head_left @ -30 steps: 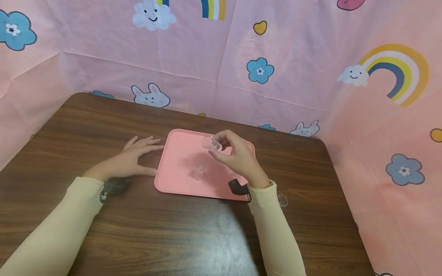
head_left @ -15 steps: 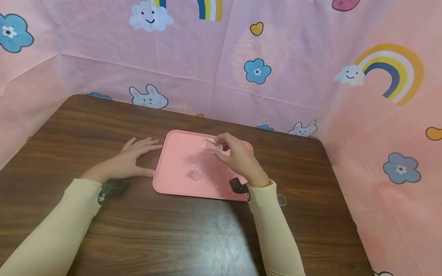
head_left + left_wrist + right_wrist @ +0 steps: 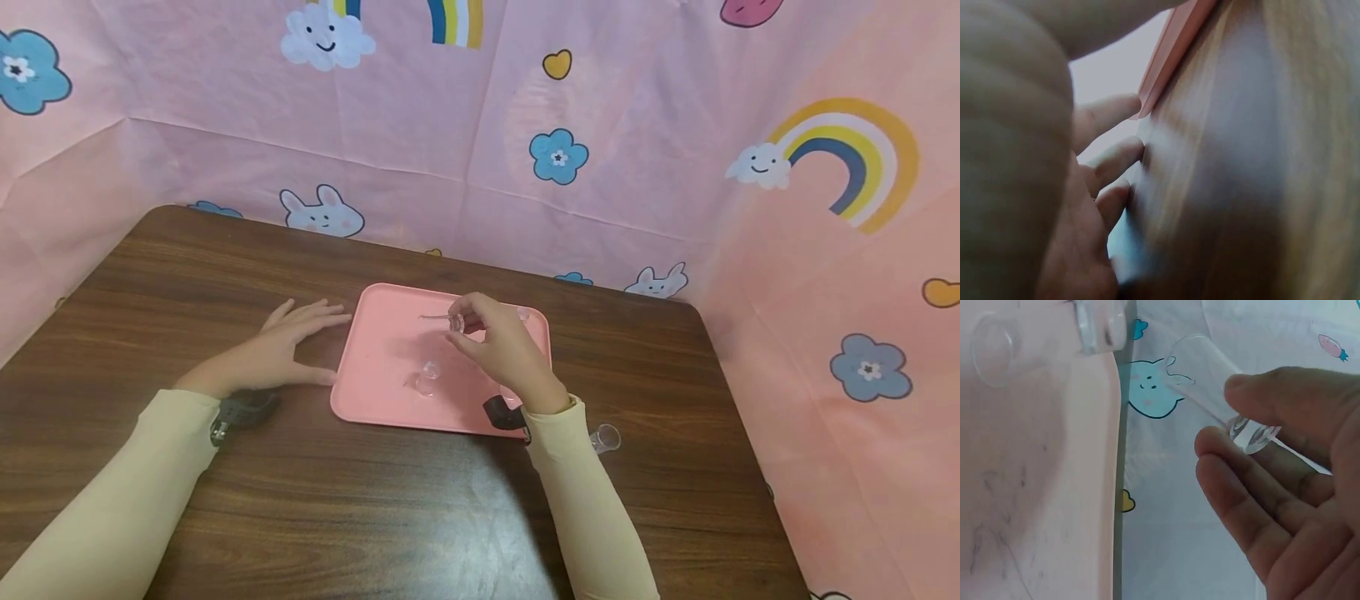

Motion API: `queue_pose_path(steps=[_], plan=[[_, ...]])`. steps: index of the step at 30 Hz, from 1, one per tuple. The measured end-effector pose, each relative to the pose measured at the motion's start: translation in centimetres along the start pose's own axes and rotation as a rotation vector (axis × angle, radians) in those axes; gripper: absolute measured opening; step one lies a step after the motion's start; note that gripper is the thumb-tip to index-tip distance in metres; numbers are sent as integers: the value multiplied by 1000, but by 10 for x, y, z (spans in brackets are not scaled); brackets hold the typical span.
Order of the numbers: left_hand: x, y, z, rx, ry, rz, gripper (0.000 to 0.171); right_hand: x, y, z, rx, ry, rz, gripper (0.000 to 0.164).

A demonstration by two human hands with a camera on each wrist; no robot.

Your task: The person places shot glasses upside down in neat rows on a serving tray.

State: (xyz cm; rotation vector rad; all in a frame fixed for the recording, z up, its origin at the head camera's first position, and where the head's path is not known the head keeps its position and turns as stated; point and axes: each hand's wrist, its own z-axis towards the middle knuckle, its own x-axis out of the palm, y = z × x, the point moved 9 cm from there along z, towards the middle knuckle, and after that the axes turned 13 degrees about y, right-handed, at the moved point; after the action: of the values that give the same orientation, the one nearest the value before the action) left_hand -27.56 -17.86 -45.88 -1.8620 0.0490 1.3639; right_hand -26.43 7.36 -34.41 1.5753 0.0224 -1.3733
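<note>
My right hand (image 3: 498, 337) pinches a small clear shot glass (image 3: 1210, 387) by its thick base, between thumb and fingers, above the pink tray (image 3: 386, 333). The glass is tilted; in the right wrist view its rim has an uneven, notched outline. Another clear glass (image 3: 425, 382) lies on the tray below that hand. My left hand (image 3: 277, 350) lies at the tray's left edge with fingers spread, thumb and fingertips at the rim. In the left wrist view, a fingertip touches or nearly touches the tray edge (image 3: 1166, 62).
A clear glass (image 3: 606, 437) lies on the brown table (image 3: 337, 508) beyond the right sleeve, partly hidden. Another clear piece (image 3: 522, 313) sits at the tray's back right corner. Pink printed cloth (image 3: 420, 125) hangs behind and beside the table.
My right hand has shifted slightly left and turned the glass, so its mouth no longer faces me. More of the glass beside the right sleeve shows. The left hand stays in place.
</note>
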Motion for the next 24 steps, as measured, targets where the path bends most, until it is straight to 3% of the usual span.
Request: queue_pose_path(steps=[7,14,17,24], plan=[[0,1,-2,5,-8,-2,90,-1,-2,-1,7,-23,-153,21],[3,5,-3,-14,1,-8,91,11,-9,3,87,21,-129,22],[4,7,-2,-23,7,-9,92,19,-13,5,124,47,-173,21],[3,5,0,-13,7,-4,91,35,-19,11,125,81,-202,18]])
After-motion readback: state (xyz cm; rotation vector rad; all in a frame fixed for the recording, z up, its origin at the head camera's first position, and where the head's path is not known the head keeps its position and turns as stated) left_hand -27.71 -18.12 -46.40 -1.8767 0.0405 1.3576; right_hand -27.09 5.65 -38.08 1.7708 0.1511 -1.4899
